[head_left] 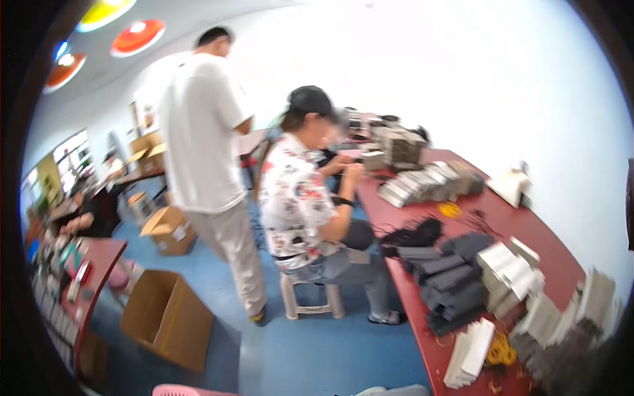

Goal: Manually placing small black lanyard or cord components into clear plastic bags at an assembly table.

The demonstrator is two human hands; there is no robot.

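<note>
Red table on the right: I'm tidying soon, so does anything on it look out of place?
Toward the near end of the red table, yellow loops lie in a loose heap with stray bits nearby, untidy beside a white stack. Blur hides finer detail.

Little of us is visible
At the lower edge lies a pale grey-blue patch (pixel 395 391); we cannot tell if it is our clothing.

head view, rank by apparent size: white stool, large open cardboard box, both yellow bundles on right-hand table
1. Large open cardboard box
2. White stool
3. Nearer yellow bundle
4. Farther yellow bundle; nearness may explain the bundles' difference
</note>
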